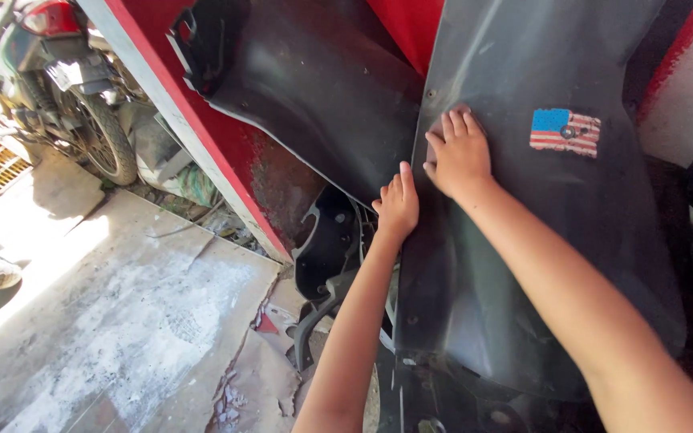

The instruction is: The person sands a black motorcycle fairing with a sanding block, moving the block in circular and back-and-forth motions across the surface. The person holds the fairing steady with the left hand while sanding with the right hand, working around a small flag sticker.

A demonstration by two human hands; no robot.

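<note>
A large dark grey plastic body panel [555, 240] stands upright at the right, with a worn flag sticker [565, 131] on it. My right hand [459, 154] lies flat on the panel near its left edge, fingers spread and pointing up. My left hand [397, 202] curls around that same left edge just below, thumb side hidden behind the edge. A second black panel [314, 80] leans behind, upper middle, overlapping the grey one.
A red wall with a white border [202, 152] runs diagonally behind the panels. A parked motorcycle [58, 80] stands at the upper left. Concrete floor [122, 321] spreads at the lower left. More black plastic parts [330, 273] lie at the panels' foot.
</note>
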